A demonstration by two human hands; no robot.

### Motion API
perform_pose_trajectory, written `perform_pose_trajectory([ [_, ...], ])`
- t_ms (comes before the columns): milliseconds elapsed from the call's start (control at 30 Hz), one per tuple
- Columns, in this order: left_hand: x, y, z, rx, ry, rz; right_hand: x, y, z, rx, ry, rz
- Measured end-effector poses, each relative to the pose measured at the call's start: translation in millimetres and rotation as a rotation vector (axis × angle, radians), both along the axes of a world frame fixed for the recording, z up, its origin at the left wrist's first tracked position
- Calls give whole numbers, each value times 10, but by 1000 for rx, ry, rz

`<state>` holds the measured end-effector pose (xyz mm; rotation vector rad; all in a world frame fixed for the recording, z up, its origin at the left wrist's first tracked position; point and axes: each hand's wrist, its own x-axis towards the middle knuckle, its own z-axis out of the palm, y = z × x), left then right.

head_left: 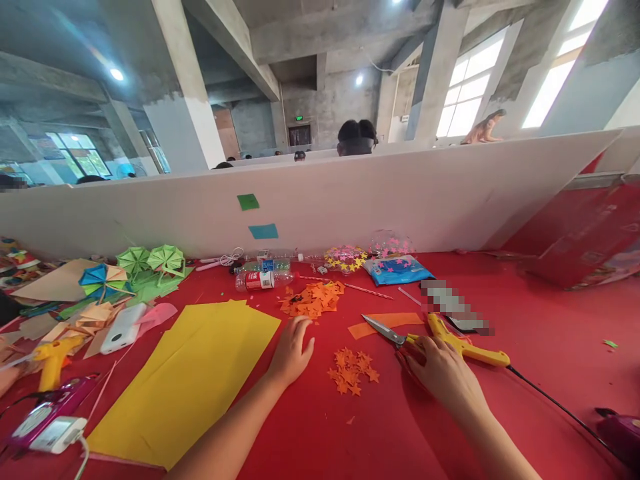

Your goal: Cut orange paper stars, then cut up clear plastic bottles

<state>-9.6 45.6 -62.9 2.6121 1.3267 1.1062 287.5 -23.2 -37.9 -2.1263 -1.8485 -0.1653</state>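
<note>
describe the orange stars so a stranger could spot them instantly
On the red table, look between the person's left hand and right hand. The orange stars lie there in a loose heap, neatly pointed, unlike the ragged orange scraps farther back.

The fingers [413, 357] of the right hand [447, 373] hid most of the handles of the scissors [383, 329], so their grip could not be made out. The left forearm [240, 427], cut off by the bottom edge, covered part of the yellow paper [185, 373]. Pixelation blurred a dark flat object [467, 326]; the right edge cropped a purple device [620, 433]; the label's [260, 281] small print was illegible.
</note>
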Motion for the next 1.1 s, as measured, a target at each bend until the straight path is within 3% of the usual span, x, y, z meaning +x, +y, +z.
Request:
perform_pose_trajectory([
  [133,-41,130,40,-6,22,2,-139,31,-45,378,99,166],
  [200,-122,369,167,-15,155,30,-256,40,-70,377,152,302],
  [267,-248,705,346,-47,372,183,-353,47,-94,355,185,357],
  [367,-453,1198,569,-65,413,310,-415,61,-111,322,201,384],
  [433,-551,1398,625,-85,453,355,-413,71,-108,306,210,379],
  [533,-624,1473,613,-84,515,384,-408,81,-95,284,207,362],
  [667,-662,1397,671,-34,568,361,-439,81,-83,277,209,368],
  [767,-686,1307,866,29,556,341,-450,81,-85,286,231,376],
  [833,-686,1177,1031,118,437,327,-438,89,-94,303,255,373],
  [967,-612,622,1247,283,125,186,-414,102,-87,328,322,371],
  [1100,-516,-175,1133,212,161,97,-503,9,86,335,404,376],
])
